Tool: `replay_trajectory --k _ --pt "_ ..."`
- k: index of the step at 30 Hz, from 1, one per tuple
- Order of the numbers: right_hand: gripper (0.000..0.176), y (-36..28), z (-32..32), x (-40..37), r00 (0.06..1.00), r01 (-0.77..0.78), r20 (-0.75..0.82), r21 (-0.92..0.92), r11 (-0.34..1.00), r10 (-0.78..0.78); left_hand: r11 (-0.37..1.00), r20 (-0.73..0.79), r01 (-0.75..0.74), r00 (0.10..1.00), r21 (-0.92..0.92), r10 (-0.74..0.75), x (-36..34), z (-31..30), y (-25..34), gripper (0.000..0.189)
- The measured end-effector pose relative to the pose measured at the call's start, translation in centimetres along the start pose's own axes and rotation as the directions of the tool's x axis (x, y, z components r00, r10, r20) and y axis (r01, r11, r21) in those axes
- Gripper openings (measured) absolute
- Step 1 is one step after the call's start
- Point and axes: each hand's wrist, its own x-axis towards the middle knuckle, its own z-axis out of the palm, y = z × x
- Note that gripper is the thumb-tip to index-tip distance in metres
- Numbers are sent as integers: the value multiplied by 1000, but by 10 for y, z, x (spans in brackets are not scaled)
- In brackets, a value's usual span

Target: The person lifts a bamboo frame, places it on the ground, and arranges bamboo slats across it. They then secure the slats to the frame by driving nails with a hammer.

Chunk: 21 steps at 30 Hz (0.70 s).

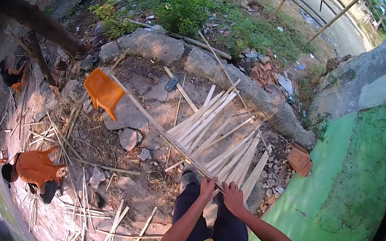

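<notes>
A long, thin bamboo pole (153, 119) slants from the orange chair down to my lap. My left hand (207, 188) is closed round it near its lower end, just above my knees. Close beside it, my right hand (233, 198) has its fingers bent onto the pole's end; whether a small item is also inside them is hidden. Beyond my hands, pale split bamboo strips (202, 119) lie fanned out on the ground. More strips (245, 162) spread right beside my right hand, with their near ends close to my legs.
An orange plastic chair (103, 91) stands ahead. A person in an orange shirt (35, 166) sits at left, another person (12, 75) farther back. Broken concrete (149, 48) borders the strips. A green wall (354, 158) and roof tiles (299, 159) are at right.
</notes>
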Motion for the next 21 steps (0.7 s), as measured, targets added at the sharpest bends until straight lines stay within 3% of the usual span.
replay_trajectory --k 2,3,5,6,7,9,11,13,15,17,19,21 --pt "60 12 -2 -17 1000 -2 -29 -43 999 0 998 19 48 999 -51 -47 -19 10 -6 40" --pt "60 -20 -4 15 997 15 -76 -11 1000 -16 1000 9 -3 1000 -21 3 -3 -18 38 40" --pt "49 -11 -17 -1 994 17 -108 -61 998 -24 976 137 90 989 -201 -63 -19 -13 37 35" --pt "49 -10 -22 -4 994 15 -107 -63 998 -21 964 252 190 958 -184 -140 -14 -22 37 51" --pt "49 -11 -25 -6 994 2 -106 -44 999 -7 965 250 189 958 -182 -140 -16 -31 45 51" --pt "49 -11 -33 -7 994 -11 -105 -23 1000 9 916 317 271 932 -296 -173 -14 -48 64 77" --pt "50 -11 -43 -10 995 -22 -94 23 999 24 854 168 342 939 -392 -299 18 -82 78 127" --pt "51 -6 -46 -11 996 -32 -80 30 999 34 899 -101 169 969 -403 -227 54 -111 101 112" --pt "52 -4 -49 -12 996 -48 -68 40 998 50 926 -152 -36 988 -375 -23 66 -122 155 107" --pt "53 -1 -52 -11 998 -18 -65 47 999 21 964 -266 -62 964 -258 -10 112 -135 191 99" --pt "60 0 -50 -11 995 -42 -92 43 998 46 960 -197 -53 980 -274 -2 156 -146 197 90" --pt "52 1 -54 -11 996 -37 -78 84 996 43 950 -135 -60 991 -305 20 200 -157 196 81"
